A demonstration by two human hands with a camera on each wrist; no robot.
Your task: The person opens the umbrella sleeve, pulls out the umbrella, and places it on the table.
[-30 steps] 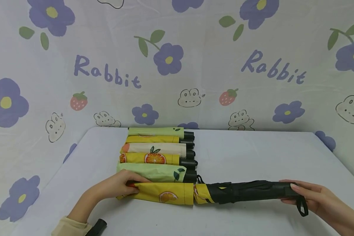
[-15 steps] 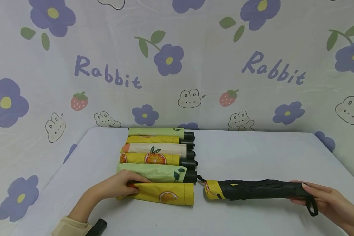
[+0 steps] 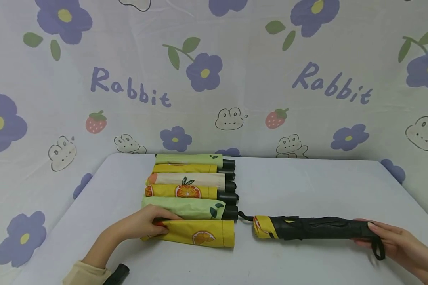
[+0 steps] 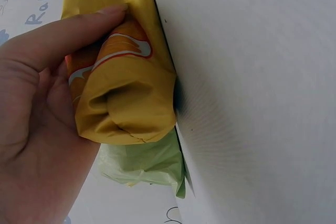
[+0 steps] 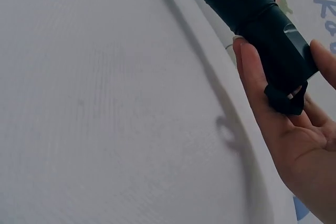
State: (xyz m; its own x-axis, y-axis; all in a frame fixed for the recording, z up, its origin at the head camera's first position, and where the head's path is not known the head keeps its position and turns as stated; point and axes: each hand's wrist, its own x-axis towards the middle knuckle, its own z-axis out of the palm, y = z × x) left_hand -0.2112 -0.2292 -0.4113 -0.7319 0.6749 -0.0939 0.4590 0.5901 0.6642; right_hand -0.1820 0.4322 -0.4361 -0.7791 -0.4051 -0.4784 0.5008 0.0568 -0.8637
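Note:
My left hand [image 3: 142,223] pinches the closed end of a yellow umbrella sleeve [image 3: 214,233] with an orange-slice print; in the left wrist view its thumb lies across the gathered sleeve [image 4: 126,98]. Out to the right, my right hand [image 3: 396,239] holds a folded umbrella [image 3: 317,228] by its black handle end, a wrist strap hanging below. The umbrella is mostly black with a yellow printed tip pointing at the sleeve's open mouth, a gap between them. In the right wrist view, fingers and thumb grip the black handle [image 5: 283,51] from both sides.
Several sleeved umbrellas lie in a row behind the yellow sleeve, the nearest a green one [image 3: 185,208]. A black cord [image 3: 246,216] spans from its handle to the held umbrella's tip. A black cylindrical end [image 3: 118,274] shows by the left cuff. White table [image 3: 306,261], printed backdrop behind.
The folded umbrella and my right hand have moved right, away from the sleeve's mouth, opening a gap where they met before. My left hand and the sleeve have stayed put.

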